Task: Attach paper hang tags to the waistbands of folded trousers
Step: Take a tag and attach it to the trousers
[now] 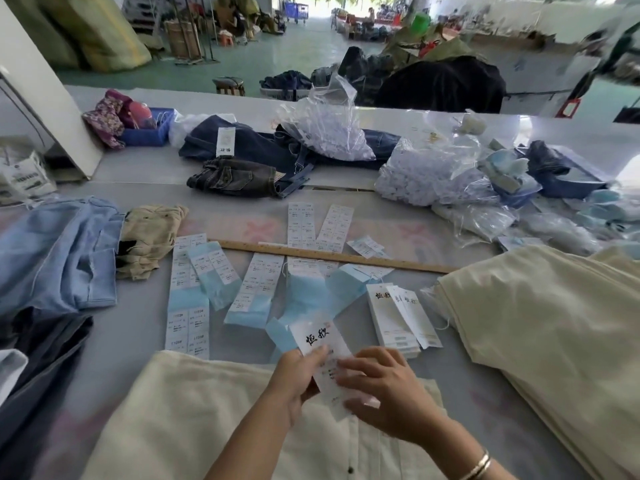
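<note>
We have the left hand [296, 374] pinching the hang tag [323, 355] just above the cream trousers [194, 410], right hand [384, 393] flat-fingered smoothing it, and next we judge it needs fastening at the waistband.

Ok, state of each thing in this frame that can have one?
Left hand: pinches the tag.
Right hand: fingers spread on the tag.
Tag: held above cream trousers, not attached.
Cream trousers: folded flat.
Tag stack: loose on table.
Ruler: lying flat.

head view looks forward and down, close over the table [145, 327].
</note>
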{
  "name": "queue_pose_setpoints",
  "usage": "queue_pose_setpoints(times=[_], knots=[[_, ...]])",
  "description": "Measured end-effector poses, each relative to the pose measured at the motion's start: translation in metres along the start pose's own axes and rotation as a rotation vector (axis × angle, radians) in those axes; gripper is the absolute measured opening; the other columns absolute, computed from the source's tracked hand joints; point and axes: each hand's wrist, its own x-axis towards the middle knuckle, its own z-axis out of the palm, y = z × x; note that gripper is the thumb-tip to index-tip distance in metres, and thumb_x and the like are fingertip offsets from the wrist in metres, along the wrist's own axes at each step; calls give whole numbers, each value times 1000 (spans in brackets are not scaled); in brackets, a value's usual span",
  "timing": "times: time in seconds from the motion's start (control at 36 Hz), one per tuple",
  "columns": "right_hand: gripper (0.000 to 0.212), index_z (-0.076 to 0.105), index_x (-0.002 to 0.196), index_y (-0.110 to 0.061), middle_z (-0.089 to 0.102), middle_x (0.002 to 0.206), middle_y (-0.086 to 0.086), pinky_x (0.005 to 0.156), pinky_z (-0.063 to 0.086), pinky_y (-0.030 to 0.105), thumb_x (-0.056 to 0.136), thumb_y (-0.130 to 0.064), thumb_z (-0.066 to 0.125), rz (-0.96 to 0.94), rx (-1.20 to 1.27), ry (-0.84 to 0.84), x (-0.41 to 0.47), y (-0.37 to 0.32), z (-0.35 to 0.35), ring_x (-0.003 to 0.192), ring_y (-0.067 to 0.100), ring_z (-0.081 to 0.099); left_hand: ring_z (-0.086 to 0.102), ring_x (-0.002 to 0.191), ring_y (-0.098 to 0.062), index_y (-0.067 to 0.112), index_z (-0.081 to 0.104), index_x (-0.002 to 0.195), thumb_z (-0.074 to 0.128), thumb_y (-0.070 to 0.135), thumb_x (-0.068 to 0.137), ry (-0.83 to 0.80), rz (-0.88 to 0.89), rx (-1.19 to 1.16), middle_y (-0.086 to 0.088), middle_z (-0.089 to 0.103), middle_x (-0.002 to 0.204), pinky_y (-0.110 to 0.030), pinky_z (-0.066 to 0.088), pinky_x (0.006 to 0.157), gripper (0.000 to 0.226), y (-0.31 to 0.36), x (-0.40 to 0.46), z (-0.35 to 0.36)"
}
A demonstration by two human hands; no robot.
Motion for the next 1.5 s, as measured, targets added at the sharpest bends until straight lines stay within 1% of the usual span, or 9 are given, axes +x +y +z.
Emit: queue_pose_setpoints(times=[0.08,0.19,0.33,0.53,0.83,1.0,1.11,1.33,1.5], knots=[[17,72,88,-35,68,105,-21,84,39,22,85,-44,58,78,22,44,-7,29,-7,97,6,59,70,65,-17,10,68,98,58,10,95,90,8,-64,-6,74,79,-27,55,54,11,-2,6,5],[18,73,97,-15,71,99,5,79,47,34,81,-7,70,574,114,205,-1,101,-12,90,29,65,68,77,-23,10,68,98,57,9,95,78,-16,-63,-8,73,84,-32,57,65,11,-4,13,10],[49,44,140,-11,50,137,14,99,36,36,91,-7,49,875,-17,-237,11,168,0,123,30,49,69,86,-28,8,69,99,59,13,95,74,-62,-10,-12,73,91,-35,56,69,12,-13,22,12],[39,43,135,-18,50,133,8,90,47,40,97,-24,37,1070,-120,-294,20,207,20,114,31,58,70,88,-29,7,69,100,57,12,95,108,-78,2,-14,74,91,-39,58,76,14,-20,38,2],[24,61,92,-6,66,90,28,64,37,36,97,-24,47,882,4,121,82,214,-5,83,43,59,69,85,-28,5,68,99,59,9,94,109,-113,25,-13,74,91,-38,58,77,12,-30,53,5],[19,63,97,-17,70,95,14,65,39,30,96,-30,49,766,131,-108,118,181,15,83,32,62,69,85,-24,8,69,98,60,10,93,-19,-92,80,-8,75,89,-40,56,83,10,-29,52,27],[41,67,108,-12,67,110,14,85,45,36,99,-41,40,826,363,-231,109,171,24,94,27,59,71,89,-25,11,69,98,61,12,92,-35,-93,143,-7,76,92,-39,57,84,9,-31,53,24],[23,70,96,-11,72,85,10,72,48,32,87,-3,51,838,319,73,83,197,-9,66,22,60,70,92,-26,11,70,96,62,16,92,10,-99,165,-8,76,92,-37,55,81,10,-39,56,11],[24,68,111,-34,70,109,-4,84,47,31,89,-34,59,656,-156,-475,72,211,-22,98,20,63,70,87,-21,12,68,99,61,14,93,-13,-106,126,-5,76,91,-29,54,68,10,-42,52,22]])
